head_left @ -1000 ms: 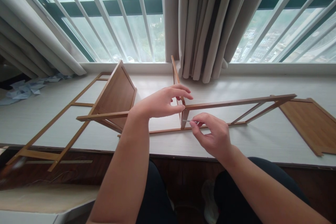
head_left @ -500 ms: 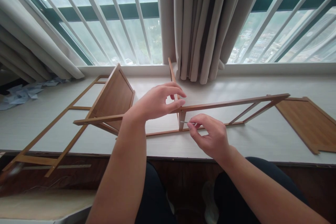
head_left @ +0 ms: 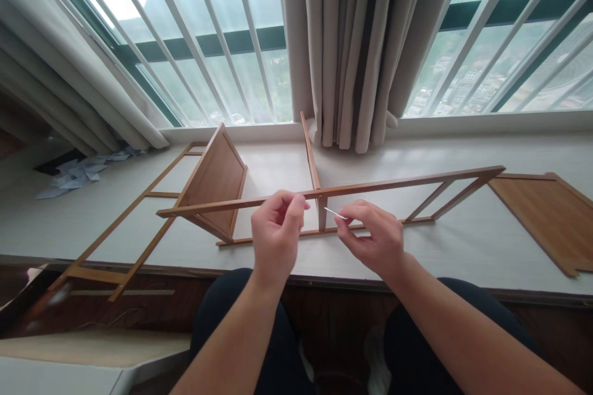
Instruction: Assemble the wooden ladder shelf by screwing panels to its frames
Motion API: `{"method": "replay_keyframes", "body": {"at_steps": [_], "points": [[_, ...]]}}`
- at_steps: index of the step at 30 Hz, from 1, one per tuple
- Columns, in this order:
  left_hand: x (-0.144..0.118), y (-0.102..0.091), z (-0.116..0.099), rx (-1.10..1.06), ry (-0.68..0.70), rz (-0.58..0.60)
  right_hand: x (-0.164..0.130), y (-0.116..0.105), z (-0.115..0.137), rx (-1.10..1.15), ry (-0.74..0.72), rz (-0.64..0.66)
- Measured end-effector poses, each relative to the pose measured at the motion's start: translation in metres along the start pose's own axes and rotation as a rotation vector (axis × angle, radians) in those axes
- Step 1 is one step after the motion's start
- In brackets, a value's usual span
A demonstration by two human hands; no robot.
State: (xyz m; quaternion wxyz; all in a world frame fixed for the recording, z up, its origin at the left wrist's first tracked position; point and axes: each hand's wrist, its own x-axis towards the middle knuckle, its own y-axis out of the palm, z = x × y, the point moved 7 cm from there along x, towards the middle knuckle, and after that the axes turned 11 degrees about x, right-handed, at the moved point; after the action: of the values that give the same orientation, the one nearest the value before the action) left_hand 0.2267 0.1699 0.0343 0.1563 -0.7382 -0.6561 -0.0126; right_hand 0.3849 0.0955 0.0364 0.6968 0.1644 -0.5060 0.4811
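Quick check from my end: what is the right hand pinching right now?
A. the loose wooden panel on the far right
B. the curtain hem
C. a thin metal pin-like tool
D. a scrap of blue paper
C: the right hand pinches a thin metal tool, its tip aimed at the wooden frame's upright post.

Thin metal key (head_left: 334,214) tilted beside upright wooden frame (head_left: 352,187) on sill.

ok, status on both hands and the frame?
Left hand pinched at the frame rail. Right hand holds a thin metal key by the upright post. Nothing blocking.
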Motion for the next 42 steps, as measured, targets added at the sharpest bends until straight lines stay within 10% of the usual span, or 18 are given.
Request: {"method": "replay_keyframes", "body": {"at_steps": [4, 11, 42], "points": [[-0.031, 0.044, 0.045, -0.403, -0.392, 0.219, -0.005, 0.002, 0.000, 0.026, -0.035, 0.043], [-0.030, 0.060, 0.059, -0.620, -0.602, 0.248, -0.009, 0.011, -0.004, 0.042, -0.067, 0.147], [-0.016, 0.072, 0.067, -0.882, -0.724, 0.462, -0.010, 0.017, -0.006, 0.151, -0.093, 0.204]]}}
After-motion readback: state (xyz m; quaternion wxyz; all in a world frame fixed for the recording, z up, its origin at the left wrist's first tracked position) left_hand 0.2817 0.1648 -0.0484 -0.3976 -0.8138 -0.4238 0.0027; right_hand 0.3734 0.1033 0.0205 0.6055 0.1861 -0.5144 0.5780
